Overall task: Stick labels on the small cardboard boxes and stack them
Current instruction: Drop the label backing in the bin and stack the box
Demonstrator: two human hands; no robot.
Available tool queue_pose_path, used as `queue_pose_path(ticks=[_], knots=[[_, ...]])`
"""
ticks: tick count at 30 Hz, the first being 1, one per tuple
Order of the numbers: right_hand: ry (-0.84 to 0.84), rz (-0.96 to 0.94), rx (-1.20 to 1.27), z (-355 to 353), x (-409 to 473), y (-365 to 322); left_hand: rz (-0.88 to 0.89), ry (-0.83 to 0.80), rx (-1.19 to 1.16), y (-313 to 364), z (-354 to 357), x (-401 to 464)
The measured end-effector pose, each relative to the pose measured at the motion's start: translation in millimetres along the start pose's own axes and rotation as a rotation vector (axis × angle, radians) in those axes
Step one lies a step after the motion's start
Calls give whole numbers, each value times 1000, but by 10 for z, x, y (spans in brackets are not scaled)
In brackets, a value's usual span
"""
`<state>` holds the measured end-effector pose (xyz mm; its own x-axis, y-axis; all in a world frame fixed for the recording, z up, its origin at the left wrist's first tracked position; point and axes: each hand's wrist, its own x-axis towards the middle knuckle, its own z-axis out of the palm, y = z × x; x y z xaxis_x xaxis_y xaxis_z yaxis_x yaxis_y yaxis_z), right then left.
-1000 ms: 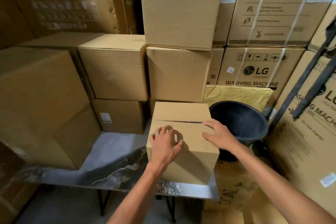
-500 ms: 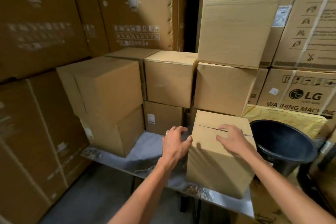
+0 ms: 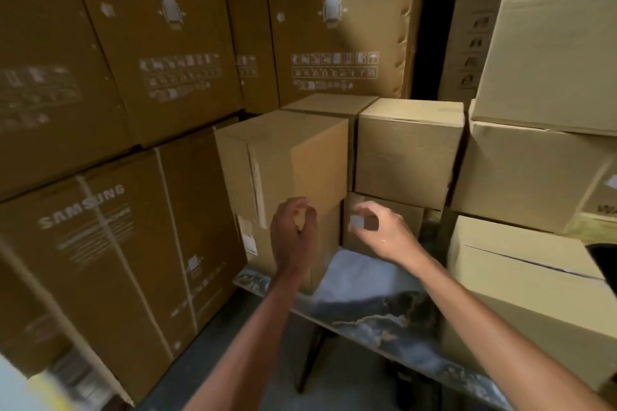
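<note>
The right hand (image 3: pixel 384 233) pinches a small pale label (image 3: pixel 356 221) between thumb and fingertips, its other fingers curled. The left hand (image 3: pixel 293 237) hangs in the air at nine o'clock from it with fingers loosely curled; whether they hold anything, I cannot tell. The two hands are near each other but apart, both raised above the table (image 3: pixel 374 304).

Behind the left hand, at its twelve o'clock, a box (image 3: pixel 283 163) sits atop another whose side bears a white sticker (image 3: pixel 248 237). At three o'clock from that pair is a second stack: an upper box (image 3: pixel 407 150) over a lower box (image 3: pixel 394 220), which the right hand partly hides. Farther toward three o'clock, more boxes are piled, and the near box (image 3: pixel 521 294) stands on the table at four o'clock from the right hand, its top flaps closed along a seam.

The table has a dark marbled top on dark legs. At nine o'clock from the hands stands a tall carton (image 3: pixel 117 260) printed SAMSUNG, bound with pale straps. Above it, at eleven and twelve o'clock, large cartons (image 3: pixel 187 43) with white handling symbols form a wall. The frame is somewhat blurred.
</note>
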<state>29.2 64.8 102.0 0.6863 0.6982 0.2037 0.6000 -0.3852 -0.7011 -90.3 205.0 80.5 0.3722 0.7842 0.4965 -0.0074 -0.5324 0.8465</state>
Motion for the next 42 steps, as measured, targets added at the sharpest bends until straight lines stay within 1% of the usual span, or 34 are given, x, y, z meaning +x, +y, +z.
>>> queue_pose_path(ticks=[2, 5, 8, 12, 15, 17, 20, 22, 24, 26, 28, 31, 34, 38, 41, 42], knots=[[-12, -9, 59, 224, 109, -234, -10, 35, -38, -137, -243, 261], [26, -24, 114, 509, 262, -563, -3, 71, -70, -339, -547, 657], [112, -3, 199, 705, 458, -805, -18, 121, -89, -529, -732, 1088], [251, 86, 358, 828, 765, -1047, -103, 103, -75, -753, -892, 1687], [289, 158, 469, 893, 968, -1190, -176, 36, -34, -833, -948, 2079], [285, 203, 450, 909, 1065, -1273, -242, -28, -67, -849, -970, 2337], [250, 252, 469, 880, 1156, -1380, -306, -120, -156, -881, -953, 2689], [219, 306, 525, 858, 1219, -1404, -372, -206, -142, -898, -927, 2819], [178, 409, 569, 842, 1266, -1419, -467, -299, -121, -961, -911, 2856], [153, 501, 654, 828, 1307, -1407, -543, -324, -158, -1061, -858, 2877], [130, 522, 694, 824, 1313, -1407, -584, -299, -220, -1050, -827, 2870], [121, 512, 705, 823, 1267, -1424, -573, -247, -295, -956, -814, 2795], [177, 508, 685, 853, 1185, -1391, -542, -233, -296, -856, -797, 2693], [289, 468, 715, 744, 952, -1343, -413, -223, -332, -458, -772, 2521], [331, 447, 752, 532, 734, -1249, -322, -211, -342, -134, -722, 2320], [368, 430, 762, 448, 678, -1193, -285, -212, -360, -29, -697, 2221]])
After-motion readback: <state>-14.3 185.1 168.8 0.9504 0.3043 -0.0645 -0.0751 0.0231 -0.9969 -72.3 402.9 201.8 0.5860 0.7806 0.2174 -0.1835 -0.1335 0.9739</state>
